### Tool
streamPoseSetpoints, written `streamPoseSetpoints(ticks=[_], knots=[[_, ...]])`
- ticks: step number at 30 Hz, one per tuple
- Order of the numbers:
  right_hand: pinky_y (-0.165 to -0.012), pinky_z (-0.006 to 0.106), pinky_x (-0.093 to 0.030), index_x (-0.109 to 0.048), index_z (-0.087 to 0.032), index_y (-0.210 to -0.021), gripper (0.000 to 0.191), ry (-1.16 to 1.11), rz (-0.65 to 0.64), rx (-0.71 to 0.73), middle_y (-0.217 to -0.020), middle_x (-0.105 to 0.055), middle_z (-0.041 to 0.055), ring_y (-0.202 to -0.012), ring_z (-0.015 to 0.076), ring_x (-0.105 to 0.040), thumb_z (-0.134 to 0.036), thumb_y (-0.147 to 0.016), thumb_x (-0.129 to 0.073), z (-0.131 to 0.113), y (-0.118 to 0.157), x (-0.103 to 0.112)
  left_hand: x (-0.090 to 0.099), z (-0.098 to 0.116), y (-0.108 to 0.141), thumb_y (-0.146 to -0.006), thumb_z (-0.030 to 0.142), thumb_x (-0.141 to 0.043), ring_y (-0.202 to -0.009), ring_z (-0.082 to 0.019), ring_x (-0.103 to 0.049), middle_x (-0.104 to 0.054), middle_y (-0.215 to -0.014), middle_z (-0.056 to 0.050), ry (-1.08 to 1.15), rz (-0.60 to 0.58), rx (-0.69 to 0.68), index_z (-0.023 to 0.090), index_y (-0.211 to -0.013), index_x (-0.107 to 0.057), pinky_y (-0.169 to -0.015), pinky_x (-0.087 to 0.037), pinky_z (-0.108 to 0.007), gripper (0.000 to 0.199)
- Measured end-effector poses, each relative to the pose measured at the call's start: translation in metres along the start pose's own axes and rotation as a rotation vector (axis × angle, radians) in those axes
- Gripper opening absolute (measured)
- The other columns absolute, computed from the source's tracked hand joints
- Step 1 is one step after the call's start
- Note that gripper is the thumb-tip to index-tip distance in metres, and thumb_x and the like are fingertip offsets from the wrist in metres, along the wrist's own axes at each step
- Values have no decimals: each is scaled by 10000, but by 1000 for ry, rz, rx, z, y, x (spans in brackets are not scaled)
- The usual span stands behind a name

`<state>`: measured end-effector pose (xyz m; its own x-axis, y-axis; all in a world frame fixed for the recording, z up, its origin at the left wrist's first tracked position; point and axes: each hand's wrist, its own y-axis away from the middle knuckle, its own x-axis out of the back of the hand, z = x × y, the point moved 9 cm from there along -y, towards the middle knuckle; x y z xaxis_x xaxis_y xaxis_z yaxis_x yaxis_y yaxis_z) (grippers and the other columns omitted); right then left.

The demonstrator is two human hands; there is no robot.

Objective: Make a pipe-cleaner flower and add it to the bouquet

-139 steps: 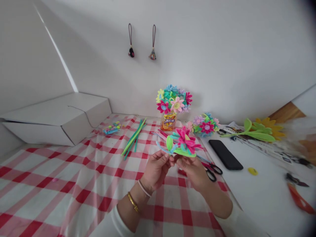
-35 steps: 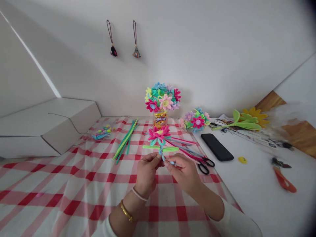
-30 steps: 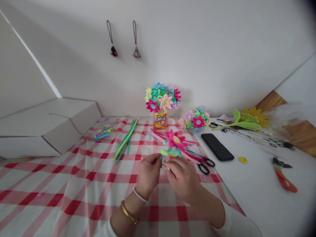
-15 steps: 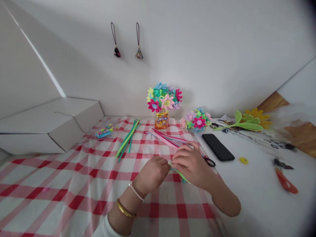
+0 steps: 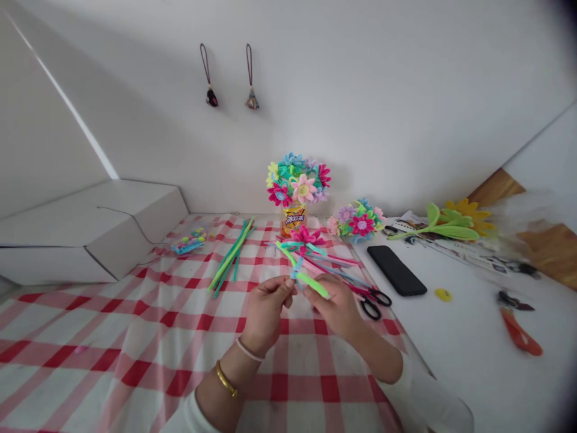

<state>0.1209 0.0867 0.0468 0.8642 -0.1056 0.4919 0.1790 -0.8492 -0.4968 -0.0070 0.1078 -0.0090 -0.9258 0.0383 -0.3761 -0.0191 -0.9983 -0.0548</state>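
My left hand (image 5: pixel 265 314) and right hand (image 5: pixel 332 311) have lifted the pipe-cleaner flower (image 5: pixel 305 236) back up. The fingers of both pinch together on its green leaf (image 5: pixel 312 284), above the loose pink pipe cleaners (image 5: pixel 331 263).

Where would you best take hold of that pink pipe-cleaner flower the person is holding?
Pinch the narrow blue pipe-cleaner twist from above, between the left hand and right hand: it looks thin and compact there, while the fanned pink petals would likely bend.
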Motion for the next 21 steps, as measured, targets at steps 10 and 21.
streamPoseSetpoints(ticks=[10, 21], knots=[[-864, 374, -284, -625, -215, -826, 162, 720, 193, 501, -849, -696, -8, -889, 178, -538, -91, -850, -523, -64, 30, -12, -28, 40, 13, -821, 144, -469, -629, -177, -516, -600, -663, -67, -1145, -93, -594, 145, -713, -646, -614, -371, -289, 207], [-741, 319, -459, -687, -229, -625, 157, 32, -445, 102, -747, -666, -3, -732, 160, -596, -249, -770, -632, -10, -8, 11, -73, 30, 53, -835, 113, -424, -683, -178, -588, -670, -746, -101, -943, -899, -651, 215, -841, -701, -666, -414, -291, 294]])
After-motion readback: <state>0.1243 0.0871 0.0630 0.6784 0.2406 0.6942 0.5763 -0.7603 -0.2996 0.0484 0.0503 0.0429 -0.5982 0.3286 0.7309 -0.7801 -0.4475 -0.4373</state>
